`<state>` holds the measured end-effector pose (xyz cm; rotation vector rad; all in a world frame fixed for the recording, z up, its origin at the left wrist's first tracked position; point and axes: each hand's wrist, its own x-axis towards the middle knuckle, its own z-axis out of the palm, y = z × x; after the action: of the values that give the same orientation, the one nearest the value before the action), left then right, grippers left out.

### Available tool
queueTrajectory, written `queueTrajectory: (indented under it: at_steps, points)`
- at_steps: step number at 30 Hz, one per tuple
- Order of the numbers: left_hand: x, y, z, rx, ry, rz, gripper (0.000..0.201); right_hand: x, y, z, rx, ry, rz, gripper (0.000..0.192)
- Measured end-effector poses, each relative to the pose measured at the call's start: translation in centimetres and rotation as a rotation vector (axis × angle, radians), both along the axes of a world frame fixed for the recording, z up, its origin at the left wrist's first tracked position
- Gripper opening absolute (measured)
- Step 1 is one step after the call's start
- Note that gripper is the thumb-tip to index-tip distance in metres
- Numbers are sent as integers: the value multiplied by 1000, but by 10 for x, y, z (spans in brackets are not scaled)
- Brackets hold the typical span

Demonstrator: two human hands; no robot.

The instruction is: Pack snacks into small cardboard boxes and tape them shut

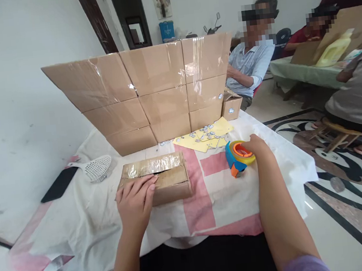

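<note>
A small brown cardboard box (pixel 170 190) with clear tape along its top lies on the cloth-covered table in front of me. My left hand (pixel 137 196) rests on its near left corner, palm down, fingers stretched out over the lid, where a dark slit shows between the flaps. To the right, my right hand (pixel 256 147) has its fingers on the right edge of a blue and orange tape dispenser (pixel 232 160) with a yellow roll. The fingertips are partly hidden behind the roll. The dispenser sits at the table's right side.
A large taped cardboard panel (pixel 163 94) stands across the table's back. Before it lie yellow paper pieces (pixel 203 136) with small scraps. A small carton (pixel 231 106) stands at its right end. A white slotted skimmer (pixel 97 168) and a black phone-like slab (pixel 59 185) lie left. Several people sit beyond.
</note>
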<state>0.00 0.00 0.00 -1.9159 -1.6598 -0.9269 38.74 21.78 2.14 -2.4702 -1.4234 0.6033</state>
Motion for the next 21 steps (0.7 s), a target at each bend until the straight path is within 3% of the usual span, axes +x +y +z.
queueTrajectory:
  at_steps: [3,6,11,17,21]
  points:
    - [1,0,-1,32,-12,1,25,0,3,-5,-71,6,-41,42]
    - [1,0,-1,27,-15,-2,25,-10,3,-10,-40,-15,-47,36]
    - [1,0,-1,45,8,-10,25,-20,-6,-4,77,67,127,34]
    - [0,1,-2,52,17,6,26,-43,-20,9,223,168,237,62]
    - [-1,2,-3,72,24,5,27,-68,-27,9,228,276,311,87]
